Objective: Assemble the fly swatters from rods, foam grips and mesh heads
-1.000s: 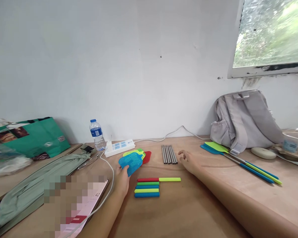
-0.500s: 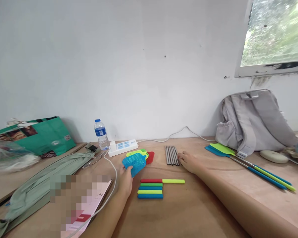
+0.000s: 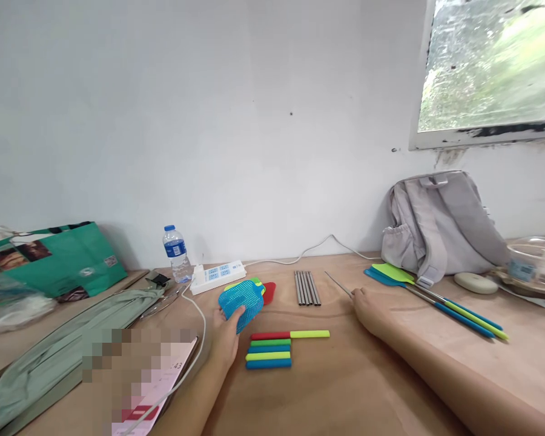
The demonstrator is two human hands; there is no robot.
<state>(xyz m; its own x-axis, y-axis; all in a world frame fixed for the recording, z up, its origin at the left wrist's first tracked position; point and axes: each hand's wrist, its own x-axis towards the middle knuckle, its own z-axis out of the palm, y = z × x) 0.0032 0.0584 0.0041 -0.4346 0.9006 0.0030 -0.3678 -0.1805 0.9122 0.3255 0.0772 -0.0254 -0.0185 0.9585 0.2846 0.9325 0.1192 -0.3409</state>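
My left hand (image 3: 227,333) grips a blue fly swatter head (image 3: 243,300) by its edge, thumb on top. Behind it a yellow-green head (image 3: 257,281) and a red head (image 3: 269,293) partly show. To the right, my right hand (image 3: 367,309) pinches one end of a thin metal rod (image 3: 338,283), which points away to the upper left. Several more metal rods (image 3: 306,288) lie side by side between the hands. Nearer to me are coloured handles: a red one (image 3: 270,335) end to end with a yellow-green one (image 3: 309,333), above a stack of green, blue and yellow-green ones.
Assembled fly swatters (image 3: 454,312) lie at the right before a grey backpack (image 3: 440,224). A power strip (image 3: 218,277) and a water bottle (image 3: 177,254) stand at the back. A white cable (image 3: 203,327) runs past my left arm, near a pink-screened device (image 3: 163,381).
My right hand has moved right, away from the row of rods, with one rod in its fingers. My left hand still holds the blue head. The view has shifted slightly right.
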